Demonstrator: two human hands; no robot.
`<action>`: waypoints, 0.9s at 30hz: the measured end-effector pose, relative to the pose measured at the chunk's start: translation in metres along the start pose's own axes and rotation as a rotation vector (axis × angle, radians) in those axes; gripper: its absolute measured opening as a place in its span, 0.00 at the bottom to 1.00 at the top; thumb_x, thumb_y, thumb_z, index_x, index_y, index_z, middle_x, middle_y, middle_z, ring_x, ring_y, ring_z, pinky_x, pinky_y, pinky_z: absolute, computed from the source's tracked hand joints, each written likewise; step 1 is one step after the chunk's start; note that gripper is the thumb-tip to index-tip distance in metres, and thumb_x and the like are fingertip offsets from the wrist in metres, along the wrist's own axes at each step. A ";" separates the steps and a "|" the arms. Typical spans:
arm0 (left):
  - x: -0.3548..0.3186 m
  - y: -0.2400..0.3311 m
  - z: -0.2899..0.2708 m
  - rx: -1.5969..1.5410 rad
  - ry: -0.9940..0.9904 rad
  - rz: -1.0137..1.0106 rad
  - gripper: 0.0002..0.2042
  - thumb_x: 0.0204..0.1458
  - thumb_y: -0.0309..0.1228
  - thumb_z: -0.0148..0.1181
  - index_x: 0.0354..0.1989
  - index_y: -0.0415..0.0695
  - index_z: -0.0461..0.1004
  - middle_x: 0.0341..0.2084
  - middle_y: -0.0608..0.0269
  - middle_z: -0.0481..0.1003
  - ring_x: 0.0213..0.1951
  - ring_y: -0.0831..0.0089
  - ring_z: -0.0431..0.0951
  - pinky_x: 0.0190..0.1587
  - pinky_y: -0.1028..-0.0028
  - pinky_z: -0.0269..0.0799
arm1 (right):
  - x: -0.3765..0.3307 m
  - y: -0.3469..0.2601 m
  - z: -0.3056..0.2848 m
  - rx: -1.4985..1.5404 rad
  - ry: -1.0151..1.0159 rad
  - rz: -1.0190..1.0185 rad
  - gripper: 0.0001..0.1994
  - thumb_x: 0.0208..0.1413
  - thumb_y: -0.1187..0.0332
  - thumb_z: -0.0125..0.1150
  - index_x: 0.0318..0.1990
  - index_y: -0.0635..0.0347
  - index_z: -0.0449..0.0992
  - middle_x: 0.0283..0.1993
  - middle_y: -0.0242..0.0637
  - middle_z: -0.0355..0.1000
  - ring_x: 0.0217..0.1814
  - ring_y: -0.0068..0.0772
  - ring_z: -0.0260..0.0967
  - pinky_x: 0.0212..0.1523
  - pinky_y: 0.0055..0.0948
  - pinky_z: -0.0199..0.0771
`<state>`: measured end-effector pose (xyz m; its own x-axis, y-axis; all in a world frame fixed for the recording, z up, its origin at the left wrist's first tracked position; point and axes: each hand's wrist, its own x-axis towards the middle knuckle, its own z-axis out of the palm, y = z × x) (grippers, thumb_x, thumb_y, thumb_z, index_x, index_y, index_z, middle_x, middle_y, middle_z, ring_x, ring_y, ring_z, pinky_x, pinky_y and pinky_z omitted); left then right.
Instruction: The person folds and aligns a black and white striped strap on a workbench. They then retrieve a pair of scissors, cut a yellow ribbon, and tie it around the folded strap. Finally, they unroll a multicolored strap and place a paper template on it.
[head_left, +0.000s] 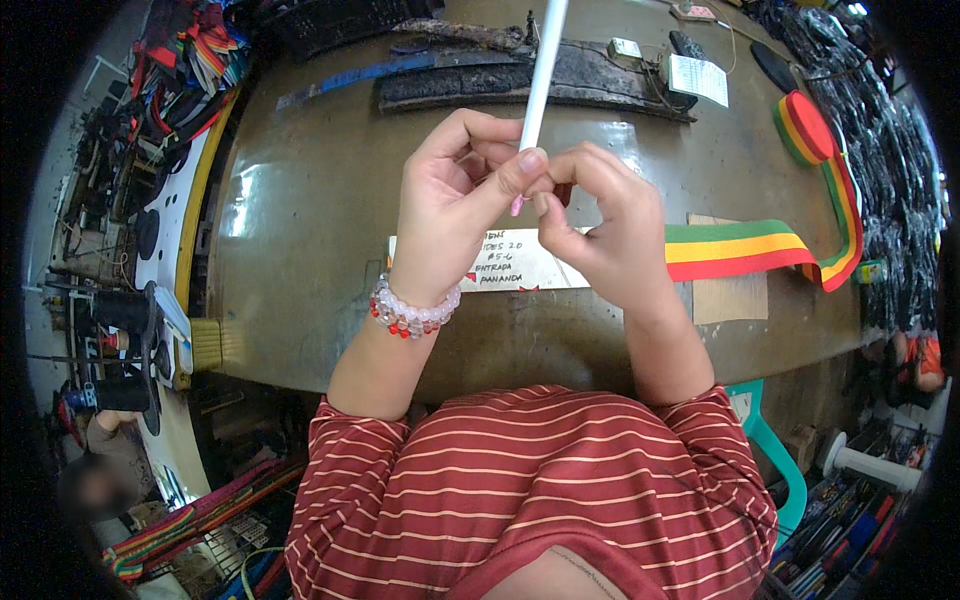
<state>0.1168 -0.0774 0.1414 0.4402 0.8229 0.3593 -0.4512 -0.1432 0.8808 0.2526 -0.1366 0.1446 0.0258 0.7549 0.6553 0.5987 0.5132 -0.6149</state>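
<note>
My left hand [450, 185], with beaded bracelets at its wrist, is closed round the lower part of a slim white rod [546, 75]. The rod slants up and away, and its upper end is cut off by the picture's edge. A small pink piece [516, 206] shows below my left thumb, at the rod's lower end. Beside it, my right hand [615, 215] is curled with its fingertips against that end; what they pinch is hidden. Under both hands lies a white strip template [560, 270] with handwriting. A green, yellow and red striped band [735, 250] extends from its right side.
The band runs to its roll [808, 127] at the right. Beneath it lies a cardboard piece [740, 300]. A dark, worn block [540, 80] and a paper sheet [698, 80] are at the table's far side. A green chair [790, 490] stands lower right; another person [115, 435] is lower left.
</note>
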 end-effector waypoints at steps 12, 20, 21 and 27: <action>-0.001 0.002 -0.005 0.067 -0.102 -0.116 0.10 0.49 0.24 0.62 0.39 0.37 0.71 0.25 0.65 0.75 0.26 0.85 0.71 0.28 0.84 0.68 | 0.004 0.021 -0.001 0.984 -0.035 0.507 0.11 0.57 0.67 0.55 0.42 0.66 0.71 0.32 0.29 0.69 0.31 0.15 0.63 0.31 0.16 0.64; -0.014 0.007 0.002 0.437 -0.119 -0.193 0.07 0.51 0.26 0.59 0.36 0.36 0.77 0.25 0.66 0.74 0.27 0.83 0.73 0.28 0.82 0.69 | 0.006 0.018 -0.012 0.795 0.239 0.452 0.10 0.58 0.64 0.55 0.37 0.64 0.71 0.26 0.31 0.69 0.18 0.13 0.60 0.17 0.13 0.60; -0.015 0.010 0.002 0.486 -0.156 -0.134 0.07 0.50 0.25 0.59 0.36 0.36 0.77 0.25 0.65 0.75 0.26 0.82 0.73 0.28 0.82 0.69 | 0.006 0.018 -0.014 0.802 0.263 0.452 0.11 0.57 0.64 0.56 0.37 0.65 0.71 0.26 0.31 0.69 0.18 0.13 0.62 0.17 0.13 0.61; -0.021 0.020 0.009 0.836 -0.143 0.008 0.06 0.48 0.24 0.60 0.34 0.37 0.77 0.25 0.61 0.75 0.25 0.78 0.75 0.26 0.79 0.70 | 0.006 0.016 -0.016 0.708 0.274 0.392 0.10 0.57 0.66 0.56 0.37 0.65 0.71 0.25 0.31 0.69 0.18 0.12 0.61 0.17 0.13 0.60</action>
<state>0.1061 -0.1024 0.1547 0.5589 0.7506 0.3524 0.2425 -0.5544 0.7962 0.2754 -0.1302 0.1459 0.3735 0.8529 0.3649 -0.1332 0.4386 -0.8888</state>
